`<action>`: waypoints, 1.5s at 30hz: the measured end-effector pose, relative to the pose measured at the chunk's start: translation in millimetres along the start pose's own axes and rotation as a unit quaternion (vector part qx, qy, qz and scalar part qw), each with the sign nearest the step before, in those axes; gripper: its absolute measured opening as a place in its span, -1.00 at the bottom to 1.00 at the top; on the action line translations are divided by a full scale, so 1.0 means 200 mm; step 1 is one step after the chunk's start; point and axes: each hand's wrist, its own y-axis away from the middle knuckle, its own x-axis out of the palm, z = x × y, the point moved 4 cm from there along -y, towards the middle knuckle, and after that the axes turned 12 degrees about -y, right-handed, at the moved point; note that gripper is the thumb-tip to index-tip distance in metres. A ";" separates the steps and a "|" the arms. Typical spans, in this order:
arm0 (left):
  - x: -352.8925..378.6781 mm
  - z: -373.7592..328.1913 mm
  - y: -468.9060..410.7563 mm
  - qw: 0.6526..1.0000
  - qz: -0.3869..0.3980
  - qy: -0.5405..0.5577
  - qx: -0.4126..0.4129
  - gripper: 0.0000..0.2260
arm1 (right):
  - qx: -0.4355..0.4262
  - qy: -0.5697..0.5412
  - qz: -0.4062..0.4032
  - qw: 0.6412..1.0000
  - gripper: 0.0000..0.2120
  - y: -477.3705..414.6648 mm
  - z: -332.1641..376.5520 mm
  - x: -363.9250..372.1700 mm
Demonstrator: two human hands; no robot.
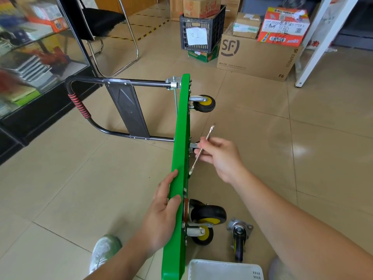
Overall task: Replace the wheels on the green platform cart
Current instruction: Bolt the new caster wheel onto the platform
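The green platform cart [179, 158] stands on edge on the floor [282, 158]: the left hand [161, 215], curled over its rim, should brace it while the right hand [220, 158], pinching the wrench [208, 134], seats it squarely

The middle wheel [194, 146] is mostly hidden by the right hand [220, 158]. The white basket [222, 269] and the green cart [179, 138] are cut off at the near edge. The goods [30, 63] in the left glass case [50, 110] are blurred.

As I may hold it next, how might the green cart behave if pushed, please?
Likely to tip: the green cart stands on its narrow edge, steadied by the left hand. Probably stiff; its deck looks straight.
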 end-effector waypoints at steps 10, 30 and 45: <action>0.00 0.01 0.01 1.000 -0.011 0.009 -0.001 -0.50 | -0.123 0.102 0.103 0.982 -0.74 0.43 0.07 0.11; -0.01 0.00 0.01 1.000 -0.014 0.012 0.011 -0.50 | -0.124 0.150 0.148 0.970 -0.68 0.56 0.02 0.11; -0.01 0.00 0.02 1.000 -0.010 0.014 0.000 -0.49 | -0.168 0.158 0.141 0.963 -0.53 0.68 -0.06 0.14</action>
